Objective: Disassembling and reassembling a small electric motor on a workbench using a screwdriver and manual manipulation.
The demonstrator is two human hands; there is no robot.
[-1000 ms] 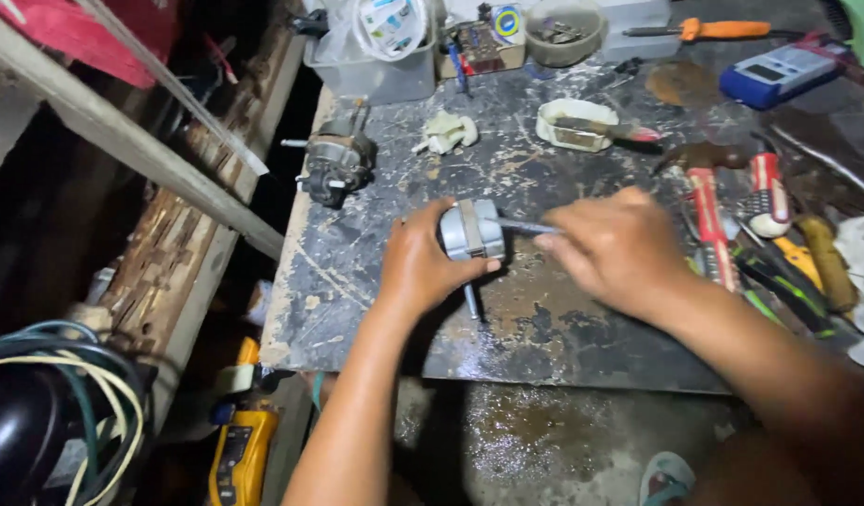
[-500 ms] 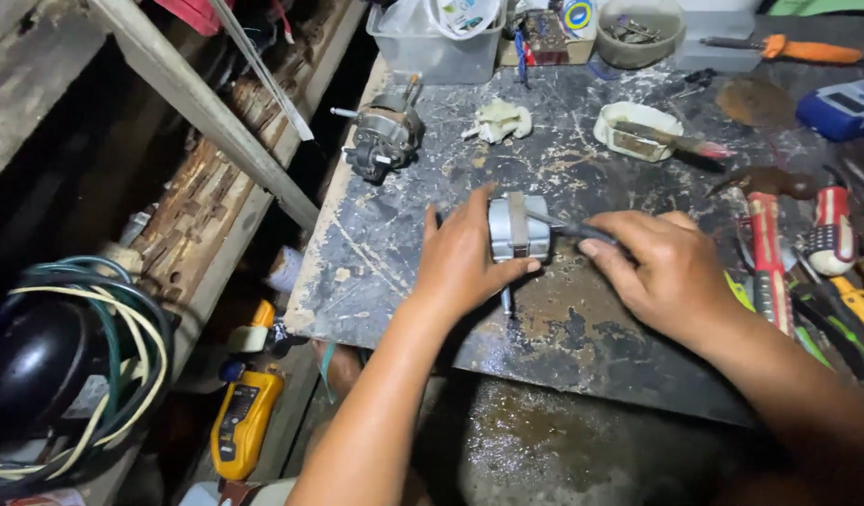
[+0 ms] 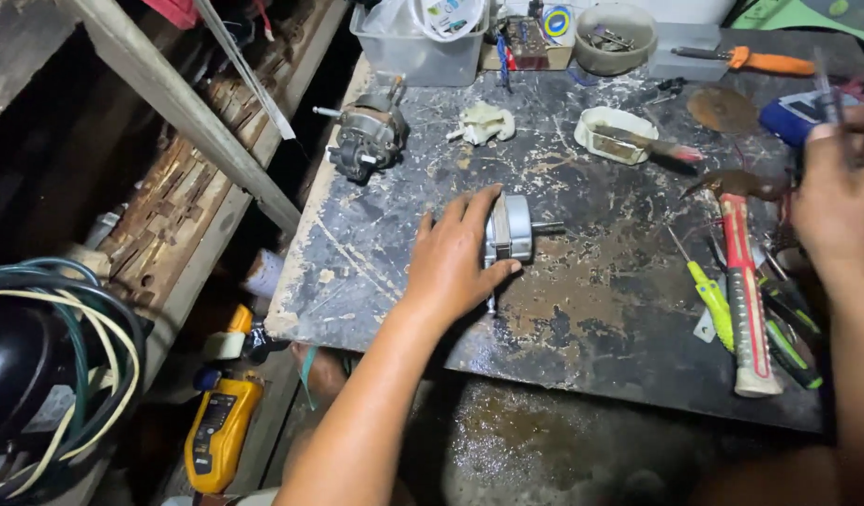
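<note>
My left hand (image 3: 455, 258) grips a small silver electric motor (image 3: 511, 228) lying on the dark, scuffed worktop (image 3: 582, 309), its shaft pointing right. My right hand (image 3: 840, 206) is raised at the right edge, fingers closed around a thin dark tool (image 3: 824, 89) that sticks up above them. Below that hand lie a red-handled hammer (image 3: 746, 290) and a green-handled screwdriver (image 3: 711, 302).
A second, larger motor (image 3: 366, 141) sits at the table's back left, near a clear plastic tub (image 3: 423, 42). A bowl of small parts (image 3: 619, 37), an orange-handled screwdriver (image 3: 755, 61), a white holder (image 3: 615, 134) and a blue meter (image 3: 793, 112) stand behind. A yellow multimeter (image 3: 216, 431) lies on the floor.
My right hand has left the motor's shaft and lifted away to the right with a thin tool. The left hand still holds the motor. The view has shifted left.
</note>
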